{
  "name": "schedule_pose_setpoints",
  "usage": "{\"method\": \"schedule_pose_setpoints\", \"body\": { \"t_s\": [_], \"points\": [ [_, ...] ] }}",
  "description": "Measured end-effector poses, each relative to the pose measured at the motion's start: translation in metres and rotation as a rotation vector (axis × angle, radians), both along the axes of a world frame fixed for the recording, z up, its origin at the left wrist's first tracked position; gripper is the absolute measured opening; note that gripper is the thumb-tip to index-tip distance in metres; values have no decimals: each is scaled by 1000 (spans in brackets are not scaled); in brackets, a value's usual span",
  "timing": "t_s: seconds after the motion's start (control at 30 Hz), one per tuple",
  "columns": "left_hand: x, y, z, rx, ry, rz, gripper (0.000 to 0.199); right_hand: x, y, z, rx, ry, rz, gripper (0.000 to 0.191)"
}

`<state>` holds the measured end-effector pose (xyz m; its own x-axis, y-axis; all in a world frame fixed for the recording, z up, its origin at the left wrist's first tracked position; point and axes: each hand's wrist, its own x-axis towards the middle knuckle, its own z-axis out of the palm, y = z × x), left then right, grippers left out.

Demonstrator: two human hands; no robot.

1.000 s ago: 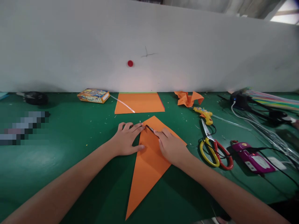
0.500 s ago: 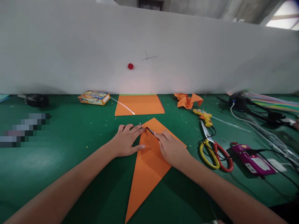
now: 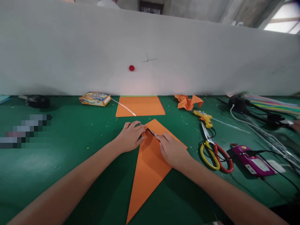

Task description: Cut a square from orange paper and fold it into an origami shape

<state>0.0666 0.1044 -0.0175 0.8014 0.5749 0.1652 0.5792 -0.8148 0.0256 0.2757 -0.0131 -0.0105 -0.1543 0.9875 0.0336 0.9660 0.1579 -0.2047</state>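
Note:
A kite-shaped folded sheet of orange paper (image 3: 150,165) lies on the green table, its long point toward me. My right hand (image 3: 173,148) rests on its upper right part, closed on a thin dark pen-like stick (image 3: 150,132). The tip of the stick meets the paper near the upper left edge. My left hand (image 3: 131,136) lies at that same edge, fingers stretched out close to the tip, thumb a little apart from them. What is under my left fingertips is hidden.
Scissors (image 3: 207,143), a yellow glue gun (image 3: 204,118) and a purple device (image 3: 254,161) with cables lie on the right. Behind are stacked orange sheets (image 3: 142,106), a small box (image 3: 95,99) and a crumpled orange paper piece (image 3: 188,101). A white panel (image 3: 93,53) bounds the table.
The thumb of my left hand has drawn in toward its fingers, and that hand has shifted slightly up. My right hand with the dark stick has barely moved.

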Motion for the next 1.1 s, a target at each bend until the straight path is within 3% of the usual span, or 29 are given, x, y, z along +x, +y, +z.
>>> {"method": "schedule_pose_setpoints", "body": {
  "t_s": [1.1],
  "points": [
    [-1,1,0,-10,-44,34,39,2,4,-6,64,-79,41,49]
  ]
}}
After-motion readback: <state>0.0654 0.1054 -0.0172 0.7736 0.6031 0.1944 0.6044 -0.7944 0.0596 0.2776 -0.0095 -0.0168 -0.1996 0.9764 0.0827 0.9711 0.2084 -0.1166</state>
